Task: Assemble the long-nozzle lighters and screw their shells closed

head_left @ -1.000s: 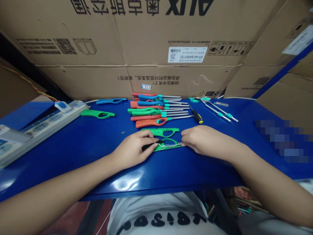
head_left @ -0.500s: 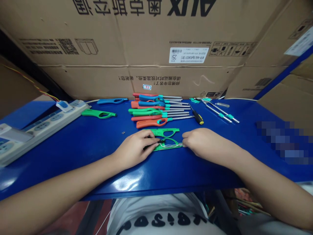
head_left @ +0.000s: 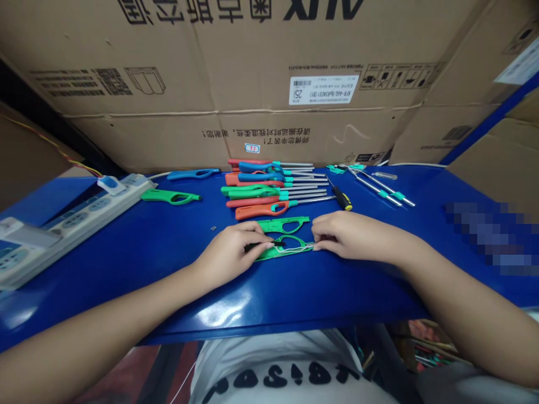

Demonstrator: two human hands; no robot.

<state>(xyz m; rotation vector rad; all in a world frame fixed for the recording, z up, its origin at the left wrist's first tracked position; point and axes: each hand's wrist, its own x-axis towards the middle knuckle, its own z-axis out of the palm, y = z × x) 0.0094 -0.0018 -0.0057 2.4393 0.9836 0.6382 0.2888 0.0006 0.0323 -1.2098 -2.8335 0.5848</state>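
In the head view my left hand pinches a slim black part between thumb and forefinger, over an opened green lighter shell half. A thin white wire runs along this half toward its right tip. There my right hand is closed, thumb and forefinger pinching a small silvery end piece; its far side is hidden by the fingers. Just behind lies the matching green shell half, inner side up, its left end partly behind my left hand.
Several assembled lighters lie in a row behind, beside a black-and-yellow screwdriver. Metal tubes lie back right. Small screws, a green shell, a blue shell and a power strip are left. Cardboard stands behind.
My left hand has shifted slightly left, and more of the black part shows at its fingers. My right thumb has come into sight below the forefinger at the shell's tip.
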